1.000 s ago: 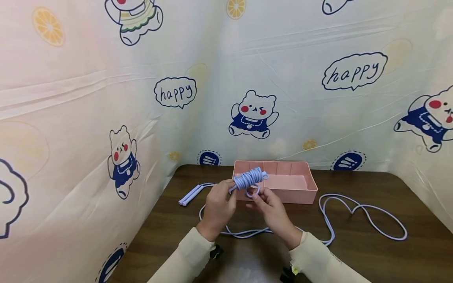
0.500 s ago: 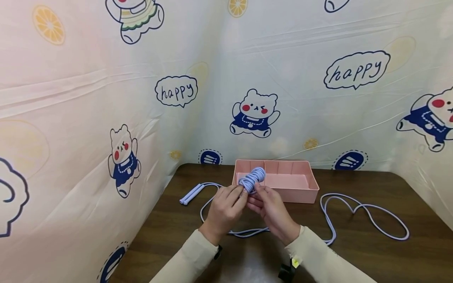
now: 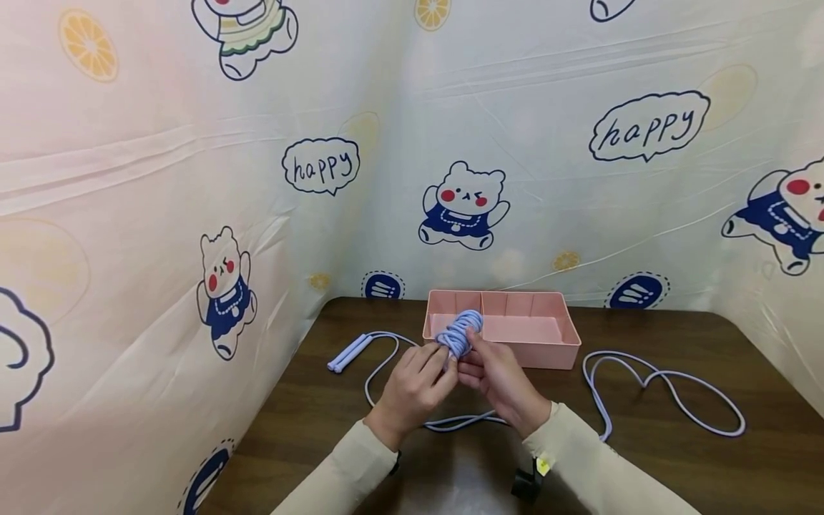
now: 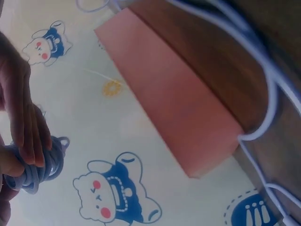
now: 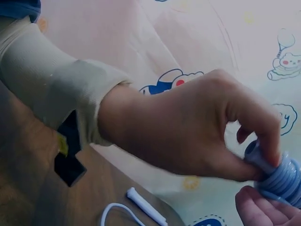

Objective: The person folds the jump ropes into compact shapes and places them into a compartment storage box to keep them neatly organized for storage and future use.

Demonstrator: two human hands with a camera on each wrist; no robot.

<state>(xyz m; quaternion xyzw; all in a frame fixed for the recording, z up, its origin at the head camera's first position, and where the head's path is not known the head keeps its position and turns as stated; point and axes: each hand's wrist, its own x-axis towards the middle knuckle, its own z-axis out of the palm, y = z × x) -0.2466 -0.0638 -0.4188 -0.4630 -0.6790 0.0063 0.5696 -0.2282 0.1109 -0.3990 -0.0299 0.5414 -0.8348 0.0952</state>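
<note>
A light-blue jump rope [image 3: 460,332], wound into a tight bundle, is held up in front of the pink box. My left hand [image 3: 412,390] pinches the bundle's near end between thumb and fingers. In the right wrist view, this left hand [image 5: 183,127] grips a tube-like end [image 5: 254,153] that sticks out of the coils. My right hand [image 3: 508,386] holds the bundle from the right, its thumb lying along the coils and its other fingers bent below. The left wrist view shows the coils [image 4: 44,172] partly covered by fingers [image 4: 30,136].
A pink divided box [image 3: 541,354] stands at the back of the dark wooden table [image 3: 676,472]. Another pale-blue jump rope lies behind and under my hands, with its handles [image 3: 350,352] at the left and a loose loop [image 3: 708,430] at the right. A printed curtain [image 3: 547,214] surrounds the table.
The bundle has turned from lying nearly crosswise to a steeper slant. My right hand, which held a small loop below it, now grips the coils, and both hands have drawn closer together.
</note>
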